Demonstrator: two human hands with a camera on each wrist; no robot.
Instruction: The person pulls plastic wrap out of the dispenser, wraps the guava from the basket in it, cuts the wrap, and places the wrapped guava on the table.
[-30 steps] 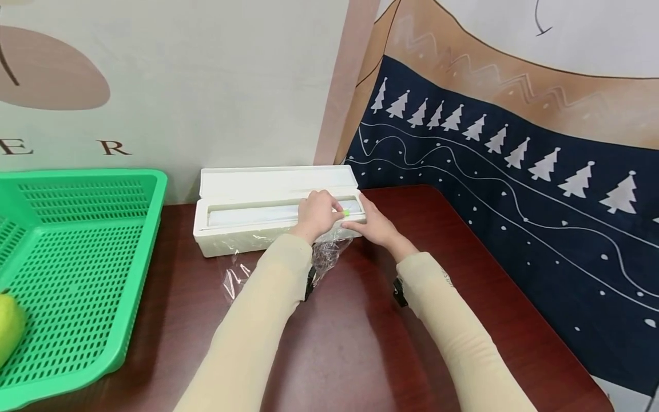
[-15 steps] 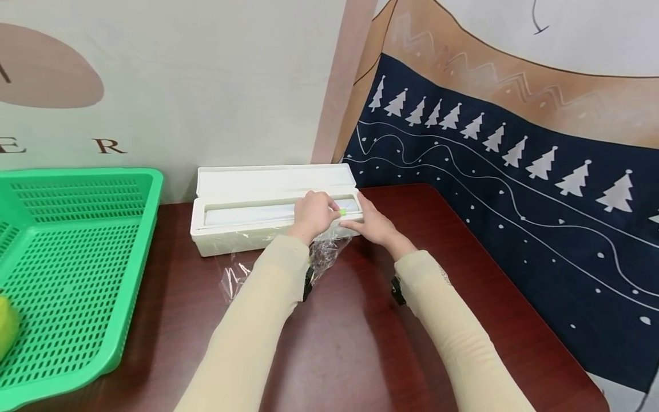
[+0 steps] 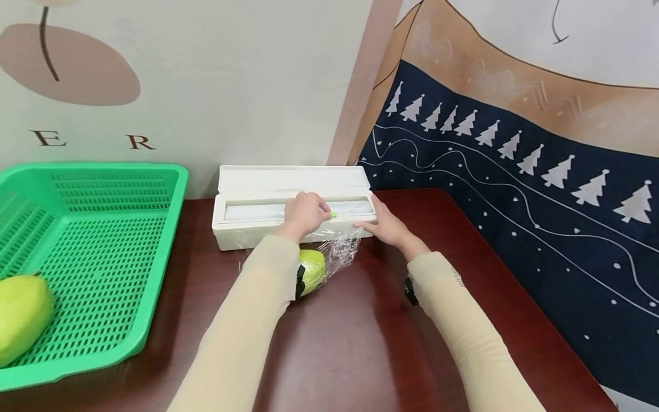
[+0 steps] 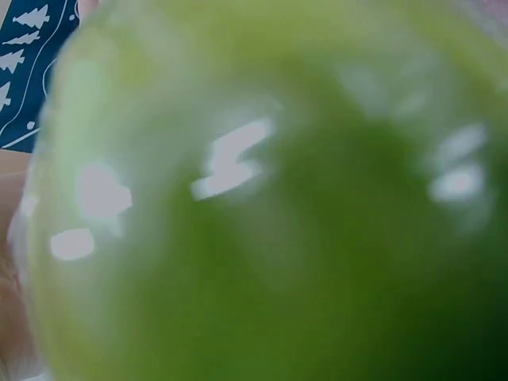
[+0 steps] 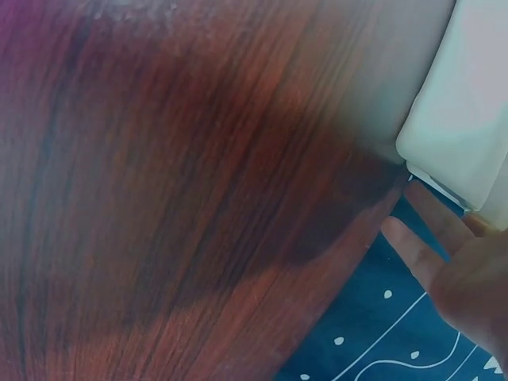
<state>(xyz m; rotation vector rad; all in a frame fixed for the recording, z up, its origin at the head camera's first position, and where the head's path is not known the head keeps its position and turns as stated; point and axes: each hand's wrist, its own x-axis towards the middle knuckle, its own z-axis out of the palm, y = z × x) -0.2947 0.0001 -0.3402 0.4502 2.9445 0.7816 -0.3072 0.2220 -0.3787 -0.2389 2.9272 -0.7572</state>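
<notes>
A white cling film box [image 3: 288, 232] lies on the table with its lid raised at the back. My left hand [image 3: 304, 212] pinches a small green slide cutter [image 3: 333, 215] on the box's front edge, right of the middle. My right hand [image 3: 390, 226] holds the box's right end, thumb against the front wall and fingers around the end. Clear cling film [image 3: 344, 249] hangs from the front and covers a yellow-green fruit [image 3: 313, 269], partly hidden behind my left wrist. That glossy fruit [image 4: 262, 222] fills most of the left wrist view.
A green plastic basket [image 3: 165, 252] stands at the left with another yellow-green, stemmed fruit [image 3: 23, 315] in it. Patterned cloth walls [image 3: 515, 194] rise behind and to the right of the dark red table [image 3: 350, 343].
My left hand has slid the cutter leftward along the box. The wrapped fruit now shows beside my left wrist. The head view has turned slightly left, and my right hand keeps its hold.
</notes>
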